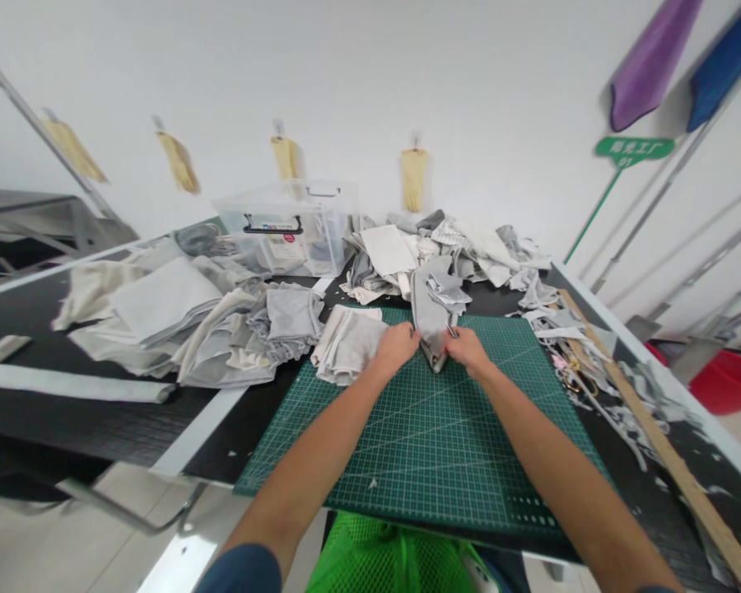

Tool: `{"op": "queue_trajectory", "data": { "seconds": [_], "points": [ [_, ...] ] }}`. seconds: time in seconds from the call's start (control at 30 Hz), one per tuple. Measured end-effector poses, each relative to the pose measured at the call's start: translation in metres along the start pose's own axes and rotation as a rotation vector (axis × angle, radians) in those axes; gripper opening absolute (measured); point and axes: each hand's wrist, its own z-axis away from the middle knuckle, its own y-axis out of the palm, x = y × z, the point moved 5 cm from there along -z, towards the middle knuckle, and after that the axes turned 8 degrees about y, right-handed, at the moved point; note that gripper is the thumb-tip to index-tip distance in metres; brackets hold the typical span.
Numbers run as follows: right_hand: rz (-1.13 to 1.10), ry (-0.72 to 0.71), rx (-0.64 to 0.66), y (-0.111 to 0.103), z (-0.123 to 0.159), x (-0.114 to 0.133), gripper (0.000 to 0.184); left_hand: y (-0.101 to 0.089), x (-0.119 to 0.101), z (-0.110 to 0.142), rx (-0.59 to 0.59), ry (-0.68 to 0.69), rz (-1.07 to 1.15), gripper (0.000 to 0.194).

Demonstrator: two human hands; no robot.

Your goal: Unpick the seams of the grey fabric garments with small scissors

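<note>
My left hand (398, 347) and my right hand (468, 348) are both closed at the two sides of a grey cloth (431, 311), above the green cutting mat (432, 445). The cloth hangs to a point between them, and its far end reaches toward the fabric pile at the back. Small dark, metallic-looking bits show at the fingertips of each hand; I cannot make out what they are. Just left of my left hand lies a small stack of folded grey and cream cloths (348, 346).
Heaps of grey and white fabric (154, 305) cover the left side, with another fabric pile (469, 247) at the back. A clear plastic box (284, 239) stands behind. On the right lie scraps and a wooden strip (648, 428). A green mesh bag (395, 556) hangs at the front edge.
</note>
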Motion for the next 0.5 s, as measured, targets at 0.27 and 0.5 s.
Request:
{"op": "queue_trajectory", "data": {
  "seconds": [0.27, 0.5],
  "points": [
    [0.074, 0.005, -0.221, -0.021, -0.065, 0.024, 0.055, 0.022, -0.017, -0.019, 0.099, -0.07, 0.115, 0.057],
    [0.204, 0.141, -0.12, -0.001, -0.093, 0.035, 0.043, 0.027, -0.016, -0.047, -0.019, 0.017, 0.089, 0.033]
  ]
}}
